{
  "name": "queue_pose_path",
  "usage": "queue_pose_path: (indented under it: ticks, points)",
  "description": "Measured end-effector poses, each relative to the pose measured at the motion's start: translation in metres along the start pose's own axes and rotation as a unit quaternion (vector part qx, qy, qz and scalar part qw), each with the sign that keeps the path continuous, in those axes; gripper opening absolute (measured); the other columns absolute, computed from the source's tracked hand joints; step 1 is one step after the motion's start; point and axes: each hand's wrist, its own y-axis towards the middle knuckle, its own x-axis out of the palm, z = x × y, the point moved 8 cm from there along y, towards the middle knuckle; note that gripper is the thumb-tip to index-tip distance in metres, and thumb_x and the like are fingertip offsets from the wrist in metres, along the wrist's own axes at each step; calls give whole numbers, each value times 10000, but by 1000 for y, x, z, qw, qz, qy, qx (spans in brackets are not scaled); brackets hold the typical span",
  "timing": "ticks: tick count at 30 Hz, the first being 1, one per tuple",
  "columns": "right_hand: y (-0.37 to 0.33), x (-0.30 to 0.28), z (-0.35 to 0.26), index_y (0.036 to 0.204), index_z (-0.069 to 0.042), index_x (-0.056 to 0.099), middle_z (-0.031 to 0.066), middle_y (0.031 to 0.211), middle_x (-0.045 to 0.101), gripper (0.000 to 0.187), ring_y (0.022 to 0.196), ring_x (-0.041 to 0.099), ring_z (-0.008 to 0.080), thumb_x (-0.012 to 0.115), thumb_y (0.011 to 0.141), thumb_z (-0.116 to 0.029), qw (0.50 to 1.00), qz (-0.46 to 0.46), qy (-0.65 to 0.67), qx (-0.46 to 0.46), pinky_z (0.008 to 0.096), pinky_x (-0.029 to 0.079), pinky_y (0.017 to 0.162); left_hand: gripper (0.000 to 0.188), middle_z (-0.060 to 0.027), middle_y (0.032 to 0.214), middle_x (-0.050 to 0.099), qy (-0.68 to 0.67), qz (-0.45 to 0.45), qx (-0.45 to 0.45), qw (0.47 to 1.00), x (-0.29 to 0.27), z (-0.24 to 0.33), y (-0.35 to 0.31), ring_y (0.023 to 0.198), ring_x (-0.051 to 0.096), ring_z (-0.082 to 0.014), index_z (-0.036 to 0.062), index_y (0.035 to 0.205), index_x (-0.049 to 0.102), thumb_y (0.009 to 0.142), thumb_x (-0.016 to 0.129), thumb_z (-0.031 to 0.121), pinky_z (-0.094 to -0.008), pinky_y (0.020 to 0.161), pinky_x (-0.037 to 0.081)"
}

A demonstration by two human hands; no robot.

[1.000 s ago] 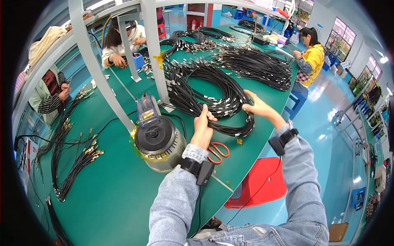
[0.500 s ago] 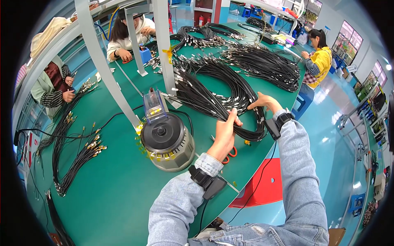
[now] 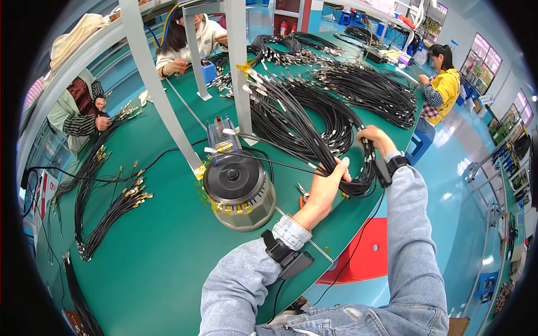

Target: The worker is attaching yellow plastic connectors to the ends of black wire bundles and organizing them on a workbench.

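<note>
My left hand [image 3: 324, 193] is closed round a bundle of black cables [image 3: 300, 126] with silvery and white ends. The bundle fans up and away from the fist toward a grey post, and a few single cables stray left over a round tape dispenser [image 3: 235, 182]. On the looped end of the same bundle, at the table's right edge, my right hand [image 3: 379, 139] is wrapped round the cables. Cutting pliers [image 3: 303, 197] with orange-red handles lie beside my left wrist, partly hidden by it. More black cables [image 3: 336, 120] lie behind the bundle.
Grey frame posts [image 3: 239, 73] rise from the green table [image 3: 151, 252]. Further cable bundles lie at the back [image 3: 372, 92] and on the left [image 3: 92, 207]. Several people work round the table. A red stool [image 3: 364, 252] stands below the near right edge.
The bundle has been raised and its ends have spread, with single cables now splayed left. My left hand moved slightly right. My right hand's fingers, earlier extended, have closed round the loop.
</note>
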Motion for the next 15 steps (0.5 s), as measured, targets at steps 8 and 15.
queue_pose_path:
  ticks: [8, 15]
  points:
    - [-11, 2, -72, 672, -33, 538, 14, 521, 488, 116, 440, 457, 86, 620, 745, -69, 989, 76, 60, -109, 249, 342, 405, 182, -5, 625, 516, 45, 4, 8, 999, -18, -5, 10, 623, 533, -113, 76, 742, 500, 897, 559, 150, -274, 669, 446]
    - [-38, -25, -103, 647, -10, 530, 43, 541, 534, 138, 425, 488, 118, 607, 745, -71, 938, 231, 19, -258, 256, 367, 402, 192, -6, 618, 511, 91, 40, 8, 995, -34, 2, 12, 608, 531, -115, 71, 748, 483, 899, 558, 163, -273, 649, 443]
